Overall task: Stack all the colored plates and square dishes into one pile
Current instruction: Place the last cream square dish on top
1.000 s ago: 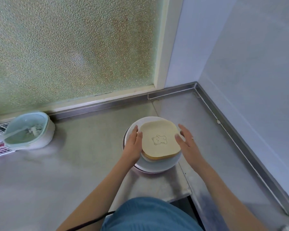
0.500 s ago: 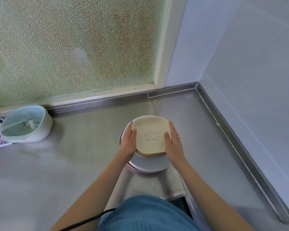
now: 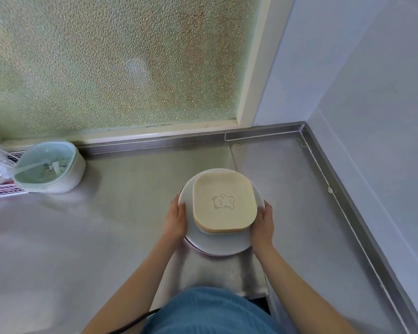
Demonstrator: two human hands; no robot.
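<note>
On the steel tabletop (image 3: 106, 237) sits one pile: a cream square dish (image 3: 223, 203) (bear drawing on it) atop a white round plate (image 3: 215, 245). The left hand (image 3: 176, 219) and right hand (image 3: 263, 226) each close their grip on the plate's opposite rims.

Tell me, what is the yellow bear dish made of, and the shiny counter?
The yellow square dish looks like matte plastic or melamine: its colour is flat, its corners are soft, and the bear is a printed outline. It could be glazed ceramic. The counter looks like brushed stainless steel: grey, with dull streaky reflections and a folded metal rim.
</note>
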